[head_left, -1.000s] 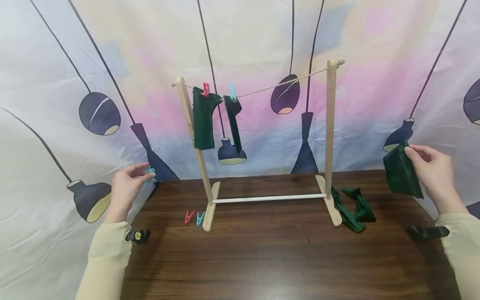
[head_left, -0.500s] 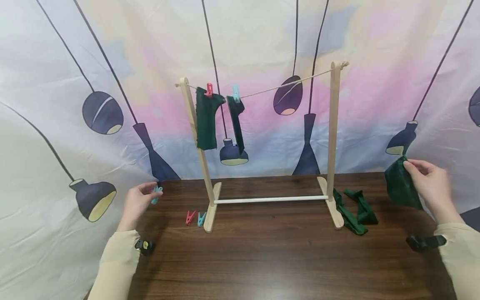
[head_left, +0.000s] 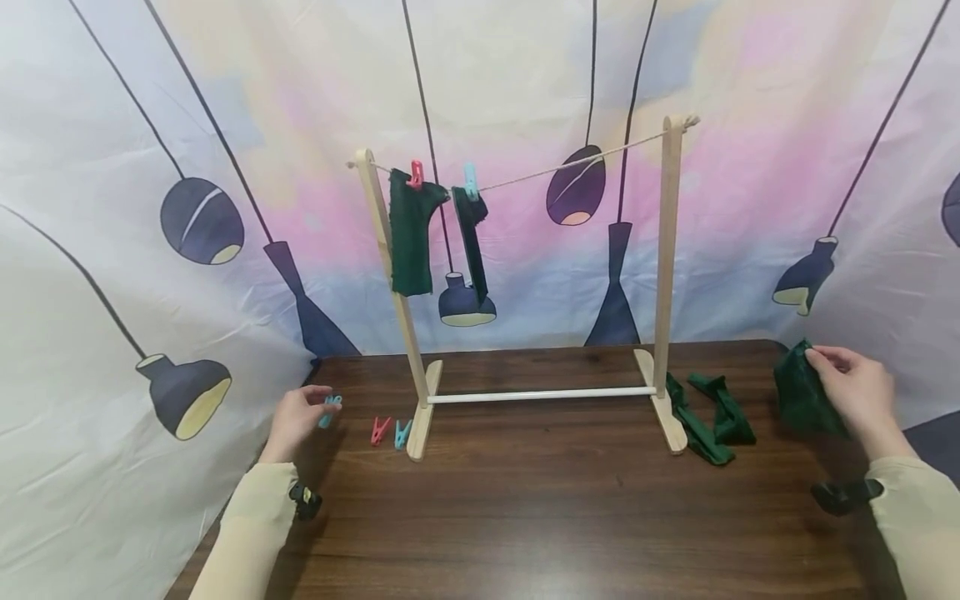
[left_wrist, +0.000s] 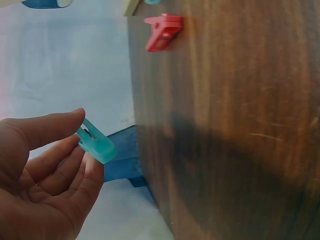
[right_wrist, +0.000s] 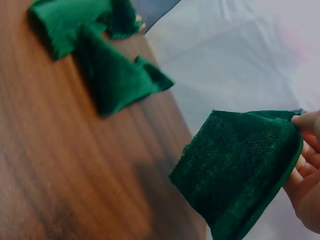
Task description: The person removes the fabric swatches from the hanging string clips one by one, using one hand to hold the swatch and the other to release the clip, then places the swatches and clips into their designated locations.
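Between thumb and fingertips my left hand (head_left: pixel 294 423) pinches a light-blue clothespin (left_wrist: pixel 98 143), held just above the table's left side. My right hand (head_left: pixel 858 392) grips a dark green cloth piece (right_wrist: pixel 240 160) by its upper corner, and the cloth hangs down over the right end of the table. On the string of a small wooden drying rack (head_left: pixel 664 250), a green cloth (head_left: pixel 409 242) hangs from a red clothespin (head_left: pixel 416 174). Beside it, a narrower green cloth (head_left: pixel 470 250) hangs from a light-blue clothespin (head_left: pixel 471 181).
A red clothespin (head_left: pixel 379 431) and a blue clothespin (head_left: pixel 402 434) lie by the rack's left foot. Crumpled green cloth (head_left: pixel 723 417) lies beside the right foot. A white bar (head_left: pixel 540 395) joins the feet above the brown table (head_left: pixel 540 517). A printed curtain (head_left: pixel 300 125) hangs behind.
My left hand has come down and to the right with the clothespin, nearer the table. My right hand has lowered the green cloth. The hung cloths stay in place.
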A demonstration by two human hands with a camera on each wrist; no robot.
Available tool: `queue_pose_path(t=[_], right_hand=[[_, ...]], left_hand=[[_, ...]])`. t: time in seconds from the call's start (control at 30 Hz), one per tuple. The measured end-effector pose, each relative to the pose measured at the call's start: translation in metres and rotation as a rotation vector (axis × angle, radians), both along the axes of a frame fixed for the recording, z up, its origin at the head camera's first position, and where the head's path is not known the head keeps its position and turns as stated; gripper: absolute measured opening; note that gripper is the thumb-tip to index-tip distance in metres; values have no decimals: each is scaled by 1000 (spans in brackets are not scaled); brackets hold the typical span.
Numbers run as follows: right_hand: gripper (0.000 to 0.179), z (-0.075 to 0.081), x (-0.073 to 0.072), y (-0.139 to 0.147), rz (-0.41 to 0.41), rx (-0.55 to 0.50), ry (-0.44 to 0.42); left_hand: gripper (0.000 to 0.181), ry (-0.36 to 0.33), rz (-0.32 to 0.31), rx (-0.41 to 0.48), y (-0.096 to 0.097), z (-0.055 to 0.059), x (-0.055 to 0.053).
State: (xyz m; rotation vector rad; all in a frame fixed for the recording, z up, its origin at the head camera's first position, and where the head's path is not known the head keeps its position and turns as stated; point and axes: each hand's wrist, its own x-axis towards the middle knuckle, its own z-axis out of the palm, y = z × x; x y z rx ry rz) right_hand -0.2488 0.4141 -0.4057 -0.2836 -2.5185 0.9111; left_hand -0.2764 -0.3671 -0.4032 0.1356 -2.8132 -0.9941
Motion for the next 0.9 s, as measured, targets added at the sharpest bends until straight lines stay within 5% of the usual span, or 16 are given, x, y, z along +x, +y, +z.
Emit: queue_pose_path(t=[0.37,0.9], right_hand=[[46,-24,-6,-1,95,37,-36],[37,-46,-17,1,193,124,-97]], left_hand=[[41,-96,25,-16,-6,-28,-1],[38,-122,3,-60,2,-41,-14]])
